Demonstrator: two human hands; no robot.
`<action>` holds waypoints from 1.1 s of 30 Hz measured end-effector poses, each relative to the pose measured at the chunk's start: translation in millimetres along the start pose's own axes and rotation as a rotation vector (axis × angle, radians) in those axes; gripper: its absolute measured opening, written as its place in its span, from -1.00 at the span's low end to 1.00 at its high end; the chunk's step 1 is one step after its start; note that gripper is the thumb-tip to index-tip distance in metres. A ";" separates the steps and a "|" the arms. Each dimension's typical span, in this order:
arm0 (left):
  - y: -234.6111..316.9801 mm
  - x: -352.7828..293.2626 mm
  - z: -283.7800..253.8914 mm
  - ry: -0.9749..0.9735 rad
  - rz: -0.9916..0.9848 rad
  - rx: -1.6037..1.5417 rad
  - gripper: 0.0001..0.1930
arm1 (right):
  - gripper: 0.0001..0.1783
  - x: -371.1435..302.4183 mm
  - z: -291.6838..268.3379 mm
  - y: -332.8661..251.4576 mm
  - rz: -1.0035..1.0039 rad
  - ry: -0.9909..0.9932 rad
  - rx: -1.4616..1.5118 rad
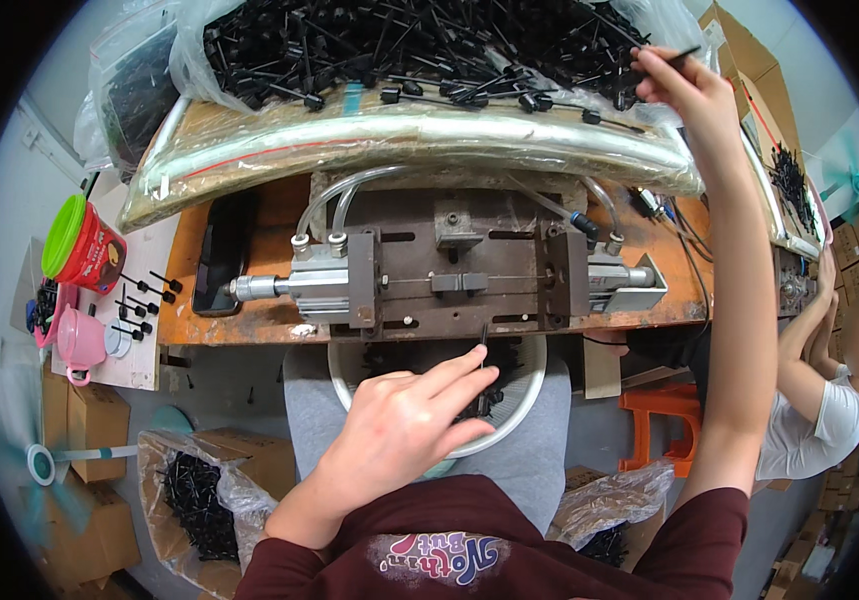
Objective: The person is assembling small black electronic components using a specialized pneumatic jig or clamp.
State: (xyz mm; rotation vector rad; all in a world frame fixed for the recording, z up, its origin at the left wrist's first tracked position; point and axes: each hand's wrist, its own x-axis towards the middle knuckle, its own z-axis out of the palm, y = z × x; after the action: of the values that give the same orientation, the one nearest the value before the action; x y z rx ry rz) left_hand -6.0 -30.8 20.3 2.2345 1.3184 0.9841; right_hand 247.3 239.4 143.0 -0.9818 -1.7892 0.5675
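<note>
My left hand [404, 420] hovers over a white round bowl [534, 395] on my lap and pinches a thin black pin [483, 345] between thumb and fingers. My right hand [684, 85] reaches far up to a heap of black plastic pins [419, 45] lying on clear plastic sheeting, and it grips one thin black pin [682, 55] at its fingertips. Between them a metal pneumatic press fixture [449, 275] sits on an orange workbench [249, 325].
A dark phone [217, 255] lies on the bench's left end. A white side board [139, 340] carries loose black pins, a red can with a green lid [84, 245] and a pink cup [79, 345]. Another person [819, 390] sits at right. Bags of black parts [194, 500] and an orange stool [664, 425] stand below.
</note>
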 end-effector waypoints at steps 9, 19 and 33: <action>3.1 -0.7 -21.5 0.185 -0.322 -0.907 -0.31 | -0.88 -170.1 54.9 -56.2 0.033 -0.525 0.119; 9.0 -0.9 -23.6 0.057 -0.096 -0.652 -0.58 | -0.77 -193.2 53.6 -56.8 0.218 -0.584 0.344; -27.5 11.5 38.7 0.299 0.029 0.439 -0.72 | -0.70 -231.5 75.9 -58.5 0.533 -0.221 0.755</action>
State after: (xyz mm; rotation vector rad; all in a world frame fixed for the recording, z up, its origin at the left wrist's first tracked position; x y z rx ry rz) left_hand 8.8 -5.8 -19.0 2.4948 1.7835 1.1671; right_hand 201.7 19.6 31.8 -0.8567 -1.2853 1.5974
